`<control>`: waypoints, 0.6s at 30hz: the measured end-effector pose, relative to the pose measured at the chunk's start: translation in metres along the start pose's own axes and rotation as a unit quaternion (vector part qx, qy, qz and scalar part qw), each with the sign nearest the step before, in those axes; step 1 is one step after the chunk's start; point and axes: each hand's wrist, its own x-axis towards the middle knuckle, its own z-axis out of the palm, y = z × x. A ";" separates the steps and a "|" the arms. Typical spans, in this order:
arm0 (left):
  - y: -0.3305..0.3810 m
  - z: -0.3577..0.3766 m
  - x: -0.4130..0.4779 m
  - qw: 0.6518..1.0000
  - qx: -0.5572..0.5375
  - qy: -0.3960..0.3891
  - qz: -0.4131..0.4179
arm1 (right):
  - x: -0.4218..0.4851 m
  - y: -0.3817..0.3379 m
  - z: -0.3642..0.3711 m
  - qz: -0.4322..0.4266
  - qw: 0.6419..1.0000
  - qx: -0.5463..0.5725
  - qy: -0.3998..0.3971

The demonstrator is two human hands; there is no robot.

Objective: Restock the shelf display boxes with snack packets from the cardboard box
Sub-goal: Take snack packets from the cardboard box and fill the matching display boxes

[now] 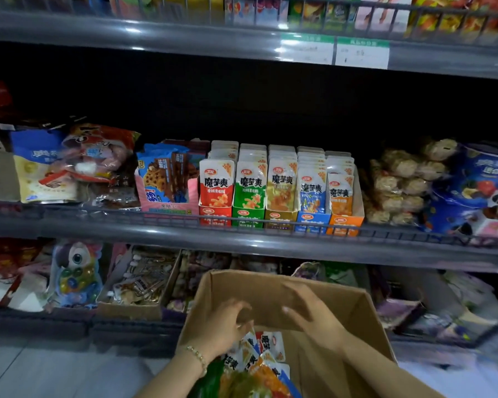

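Inside the open brown cardboard box (273, 285), our left hand (223, 326) curls onto the colourful foil snack packets (260, 359), seemingly pinching one. Our right hand (314, 317) hovers spread over the box's bare right half.

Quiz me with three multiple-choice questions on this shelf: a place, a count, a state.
1. Where in its row is the orange cardboard display box? A far left B middle C far right
2. How many display boxes stand in that row? A three B five C seven
3. The right hand above the brown cardboard box is: A open B gripping a packet C pressing the shelf
Answers: C, it ends the row rightward; B, red, green, yellow, blue, orange; A, fingers spread, holding nothing.
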 end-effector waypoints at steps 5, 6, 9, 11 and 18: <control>-0.015 0.037 0.012 0.987 0.033 -0.124 -0.095 | -0.010 0.053 0.042 0.133 0.982 0.106 -0.083; -0.019 0.042 0.012 0.983 0.039 -0.144 -0.107 | -0.011 0.062 0.048 0.165 0.970 0.150 -0.094; -0.032 0.058 0.013 0.971 0.044 -0.190 -0.135 | -0.013 0.080 0.070 0.270 0.925 0.247 -0.099; -0.037 0.065 0.013 0.965 0.049 -0.202 -0.157 | -0.018 0.085 0.084 0.320 0.907 0.250 -0.110; -0.043 0.082 0.010 0.974 0.024 -0.149 -0.168 | -0.043 0.092 0.122 0.321 0.926 0.190 -0.055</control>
